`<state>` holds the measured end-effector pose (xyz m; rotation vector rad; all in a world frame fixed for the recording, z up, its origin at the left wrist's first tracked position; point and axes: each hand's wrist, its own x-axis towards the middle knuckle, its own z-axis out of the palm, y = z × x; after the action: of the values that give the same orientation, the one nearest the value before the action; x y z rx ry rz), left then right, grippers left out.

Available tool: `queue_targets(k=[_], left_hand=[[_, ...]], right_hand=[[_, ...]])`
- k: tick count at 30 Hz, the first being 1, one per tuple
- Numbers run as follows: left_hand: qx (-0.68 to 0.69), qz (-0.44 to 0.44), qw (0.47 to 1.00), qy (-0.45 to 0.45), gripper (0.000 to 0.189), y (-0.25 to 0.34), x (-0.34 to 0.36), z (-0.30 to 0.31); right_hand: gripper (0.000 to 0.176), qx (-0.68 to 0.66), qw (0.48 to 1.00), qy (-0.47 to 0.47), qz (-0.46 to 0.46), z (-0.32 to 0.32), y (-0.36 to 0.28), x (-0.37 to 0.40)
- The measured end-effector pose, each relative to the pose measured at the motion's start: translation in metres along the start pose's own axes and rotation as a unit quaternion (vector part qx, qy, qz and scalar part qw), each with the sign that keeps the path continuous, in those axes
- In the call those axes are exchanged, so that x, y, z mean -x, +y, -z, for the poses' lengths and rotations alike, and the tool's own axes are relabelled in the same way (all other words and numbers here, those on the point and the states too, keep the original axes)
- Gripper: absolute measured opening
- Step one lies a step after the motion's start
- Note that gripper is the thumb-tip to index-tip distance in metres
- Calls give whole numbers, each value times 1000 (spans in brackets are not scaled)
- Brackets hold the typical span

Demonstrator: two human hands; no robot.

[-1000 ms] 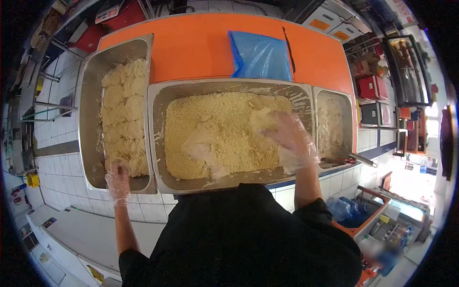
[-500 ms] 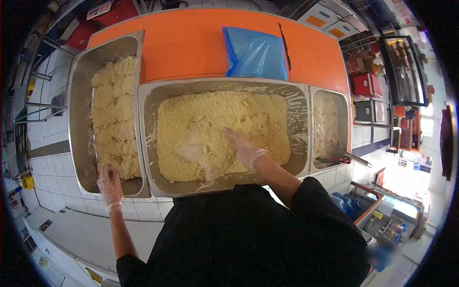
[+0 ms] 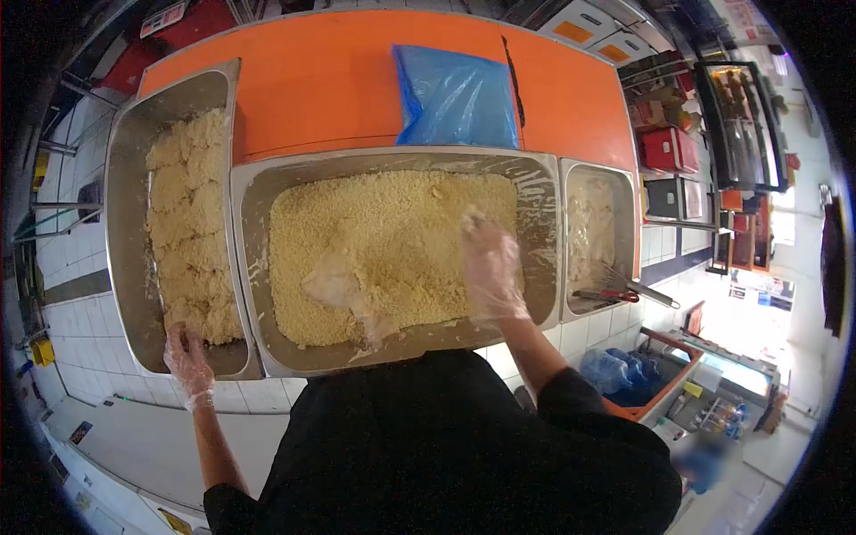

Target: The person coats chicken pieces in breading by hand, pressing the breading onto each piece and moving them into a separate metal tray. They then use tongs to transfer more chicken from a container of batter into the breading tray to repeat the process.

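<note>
Head view: the gloved left hand [image 3: 187, 361], fingers bent, is at the near end of coated pieces [image 3: 192, 227] in the left pan [image 3: 129, 169]; the right hand [image 3: 490, 267] is over crumbs [image 3: 410, 236] in the middle pan [image 3: 540, 236] (whether either grips anything, I cannot tell). Adjoining pans presumably keep everything reachable. Among the crumbs lies a pale piece [image 3: 332, 282], smooth, partly buried.

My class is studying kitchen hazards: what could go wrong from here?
The whisk handle juts past the rim of the small pan, so a bump might dislodge it. The right hand, at the crumbs, could scatter some outside. The pieces in the left pan are packed close, so they might stick together.
</note>
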<state>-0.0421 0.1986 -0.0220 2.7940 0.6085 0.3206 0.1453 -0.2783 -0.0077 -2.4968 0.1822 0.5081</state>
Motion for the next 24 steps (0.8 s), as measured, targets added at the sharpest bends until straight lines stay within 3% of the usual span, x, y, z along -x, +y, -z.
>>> queue_targets(k=[2, 6, 8, 9, 11, 13, 14, 15, 19, 24], left_hand=[[4, 0, 1000, -1, 21, 4, -3, 2], [71, 56, 995, -40, 19, 23, -5, 12], [34, 50, 997, -38, 20, 23, -1, 14], [2, 40, 999, -24, 21, 24, -4, 11], [6, 13, 1000, -15, 23, 21, -6, 10], [2, -9, 1000, -17, 24, 18, -6, 11], [23, 42, 997, -55, 26, 17, -7, 11], [42, 92, 990, -98, 28, 16, -7, 13], [48, 138, 978, -146, 29, 17, -10, 14], [94, 134, 978, -130, 36, 18, -9, 14]], right_hand=[[54, 111, 950, 126, 263, -33, 11, -19], [56, 253, 913, 126, 294, -59, 17, -42], [56, 266, 922, 11, 282, -63, 28, -22], [56, 270, 922, 14, 278, -61, 33, -11], [62, 294, 888, -65, 347, -55, 34, 0], [66, 271, 916, -24, 293, -56, 23, -9], [71, 243, 941, 17, 236, -59, 17, -11], [71, 245, 943, 9, 225, -67, 16, -12], [85, 257, 943, -22, 208, -83, 15, -22], [94, 294, 932, -97, 186, -81, 18, -25]])
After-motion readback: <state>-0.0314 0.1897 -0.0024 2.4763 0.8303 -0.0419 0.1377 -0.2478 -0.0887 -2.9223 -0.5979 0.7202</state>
